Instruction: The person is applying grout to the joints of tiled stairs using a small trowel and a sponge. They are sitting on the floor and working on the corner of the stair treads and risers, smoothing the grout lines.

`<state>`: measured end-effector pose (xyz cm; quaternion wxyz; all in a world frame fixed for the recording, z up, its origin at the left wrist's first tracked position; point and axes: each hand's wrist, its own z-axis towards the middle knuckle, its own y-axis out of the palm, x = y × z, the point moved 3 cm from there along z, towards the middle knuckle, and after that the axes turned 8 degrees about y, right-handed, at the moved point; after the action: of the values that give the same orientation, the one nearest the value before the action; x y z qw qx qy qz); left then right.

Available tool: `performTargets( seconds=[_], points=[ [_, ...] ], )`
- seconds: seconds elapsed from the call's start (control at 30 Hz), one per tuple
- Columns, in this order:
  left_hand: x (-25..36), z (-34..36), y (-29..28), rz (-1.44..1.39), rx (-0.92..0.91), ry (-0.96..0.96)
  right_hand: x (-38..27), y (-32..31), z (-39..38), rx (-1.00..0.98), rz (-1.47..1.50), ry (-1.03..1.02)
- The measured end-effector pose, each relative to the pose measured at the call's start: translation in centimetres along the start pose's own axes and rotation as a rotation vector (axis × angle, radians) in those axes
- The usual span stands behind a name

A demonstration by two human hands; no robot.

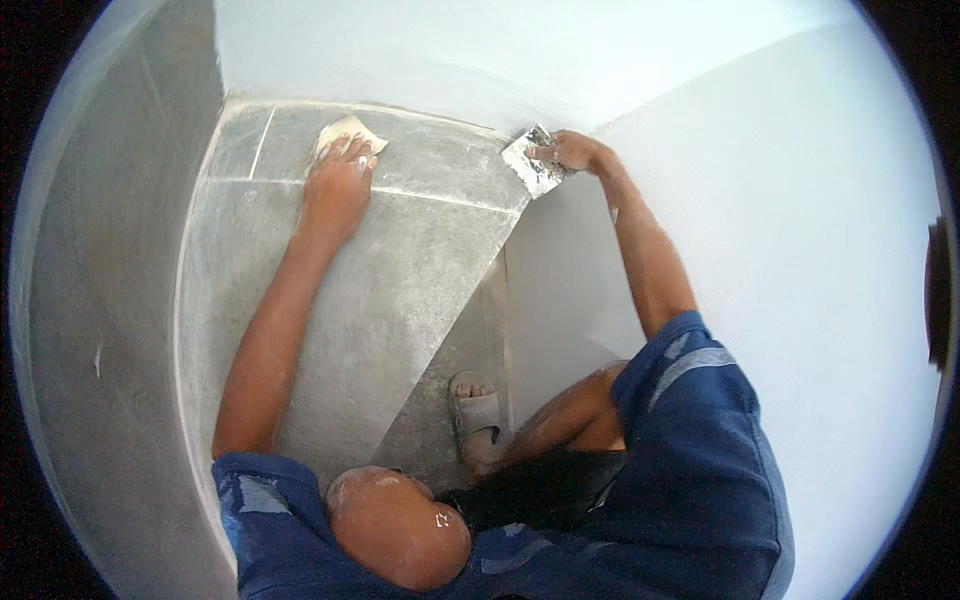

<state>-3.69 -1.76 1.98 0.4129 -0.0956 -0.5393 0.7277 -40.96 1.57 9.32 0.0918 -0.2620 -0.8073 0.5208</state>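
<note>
The left hand [340, 185] lies over a pale sheet [350, 127] on the grey surface [420, 260]; I cannot tell its grip. The right hand [577, 151] pinches a smeared scraper [533, 167].

Left hand [340, 180] lies palm-down; right hand [574, 152] grips.

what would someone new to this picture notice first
Probably the thin, smeared metal blade in the right hand, at the far right corner of the grey surface with white lines. Next, the flat cream-coloured pad under the left hand, near that surface's far edge. The rounded bare knee also looms large at the lower middle.
</note>
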Motion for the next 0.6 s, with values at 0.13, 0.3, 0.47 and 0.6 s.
performTargets(
  seconds=[0.13, 0.3, 0.47, 0.6],
  points=[
    [-1.0, -1.7, -0.1, 0.097, 0.060, 0.029, -2.5, 2.9, -0.4, -0.168, 0.187, -0.082],
    [-1.0, -1.9, -0.2, 0.090, 0.007, 0.023, -4.0, 1.1, -0.7, -0.185, 0.198, -0.055],
    [-0.7, -1.6, 0.2, 0.068, 0.042, 0.011, -4.4, 1.7, -0.5, -0.139, 0.072, -0.185],
    [-0.9, -1.7, 0.0, 0.093, 0.059, 0.025, -4.5, 0.9, 1.2, -0.105, 0.044, -0.191]
  ],
)
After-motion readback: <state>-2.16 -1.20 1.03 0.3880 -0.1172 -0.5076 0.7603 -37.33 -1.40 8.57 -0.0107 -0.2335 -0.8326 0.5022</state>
